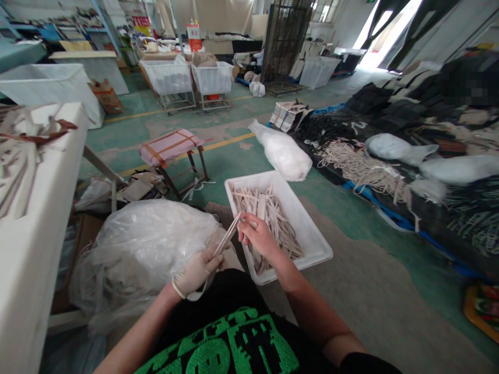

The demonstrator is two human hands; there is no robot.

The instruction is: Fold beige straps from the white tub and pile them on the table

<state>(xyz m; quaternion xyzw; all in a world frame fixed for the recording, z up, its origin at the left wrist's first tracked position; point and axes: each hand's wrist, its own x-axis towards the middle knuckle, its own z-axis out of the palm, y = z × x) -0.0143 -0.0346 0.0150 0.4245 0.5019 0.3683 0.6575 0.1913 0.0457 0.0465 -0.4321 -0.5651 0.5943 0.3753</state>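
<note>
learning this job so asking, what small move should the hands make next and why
Probably draw the pale strips straight with the right hand while the gloved left hand holds them: the right seems to pinch their upper end, the left grips lower down, and a slack tail curves below it.

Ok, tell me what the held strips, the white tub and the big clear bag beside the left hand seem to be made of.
Held strips: probably fabric or soft webbing, matte and pale; they look flat and flexible.
White tub: likely moulded plastic, smooth, with rounded corners and a lipped rim.
Clear bag: apparently thin plastic film, shiny, crinkled and see-through.
</note>
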